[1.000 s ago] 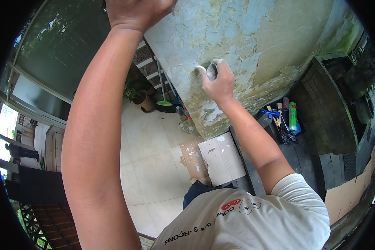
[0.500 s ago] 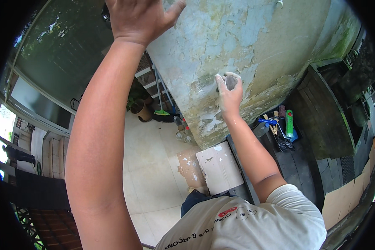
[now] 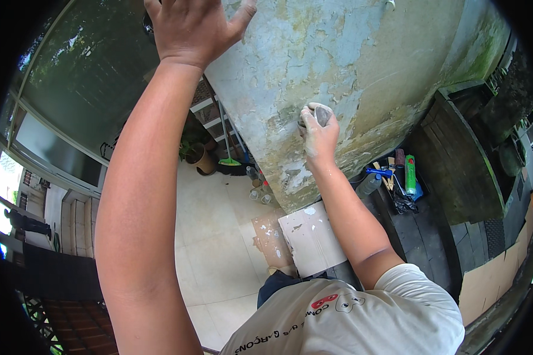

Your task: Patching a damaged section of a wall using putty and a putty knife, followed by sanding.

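Observation:
Against the peeling, blue-green wall (image 3: 320, 53), my right hand (image 3: 321, 136) is closed on a small grey piece that looks like sandpaper (image 3: 322, 115). Pale dust coats the fingers, and the hand hides part of the piece. My left hand (image 3: 192, 29) is raised by the wall's left edge, thumb and fingers spread. Its fingertips are cut off by the top of the picture, so whether they touch the wall cannot be told.
Paint flakes lie on flattened cardboard (image 3: 314, 236) at the wall's foot. Right of it, a black tray holds brushes, a green tube (image 3: 410, 175) and a plastic bottle (image 3: 369, 186). A green broom (image 3: 229, 161), a potted plant (image 3: 202, 158) and glass jars (image 3: 260, 195) stand left.
My right hand has shifted slightly left along the wall with the sandpaper and turned a little. My left hand has come slightly lower in the picture, still spread.

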The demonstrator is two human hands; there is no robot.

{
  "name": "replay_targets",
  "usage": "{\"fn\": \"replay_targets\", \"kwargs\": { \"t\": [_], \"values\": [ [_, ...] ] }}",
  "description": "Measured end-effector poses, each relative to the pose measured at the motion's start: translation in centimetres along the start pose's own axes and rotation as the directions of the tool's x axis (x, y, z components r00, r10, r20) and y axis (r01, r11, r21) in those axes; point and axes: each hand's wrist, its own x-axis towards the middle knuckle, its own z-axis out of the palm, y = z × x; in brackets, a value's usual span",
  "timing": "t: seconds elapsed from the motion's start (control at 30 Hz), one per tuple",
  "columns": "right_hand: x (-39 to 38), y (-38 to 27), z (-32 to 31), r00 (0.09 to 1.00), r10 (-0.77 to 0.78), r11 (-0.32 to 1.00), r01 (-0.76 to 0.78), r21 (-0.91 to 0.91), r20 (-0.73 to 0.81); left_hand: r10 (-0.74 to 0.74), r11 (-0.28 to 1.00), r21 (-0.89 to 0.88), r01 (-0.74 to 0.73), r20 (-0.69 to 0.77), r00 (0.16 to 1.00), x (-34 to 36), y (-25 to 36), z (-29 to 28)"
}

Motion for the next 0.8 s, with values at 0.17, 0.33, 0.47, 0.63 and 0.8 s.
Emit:
{"fn": "replay_targets", "kwargs": {
  "t": [0.17, 0.33, 0.47, 0.63, 0.8],
  "values": [
    [-0.9, -1.0, -0.6, 0.957, 0.272, 0.927, -0.290, 0.238, 0.104, -0.028, 0.999, 0.038, 0.027, 0.021, 0.999, 0.0, 0.2, -0.4],
    [-1.7, -3.0, 0.2, 0.917, 0.385, 0.847, -0.395, 0.357, 0.103, -0.034, 0.999, 0.021, 0.034, 0.001, 0.999, -0.1, 0.3, -0.3],
    [-1.0, -2.1, -0.6, 0.932, 0.339, 0.892, -0.363, 0.271, 0.130, -0.055, 0.998, 0.022, 0.054, 0.027, 0.998, 0.1, 0.6, -0.4],
    [-1.4, -2.2, -0.1, 0.936, 0.300, 0.930, -0.330, 0.159, 0.186, 0.227, 0.464, 0.822, -0.331, 0.251, 0.941, 0.2, 0.6, -1.3],
    [-2.3, -1.4, 0.1, 0.909, 0.365, 0.922, -0.383, 0.058, 0.203, -0.053, 0.997, 0.057, 0.051, 0.036, 0.998, 0.1, 0.4, -0.8]
  ]
}}
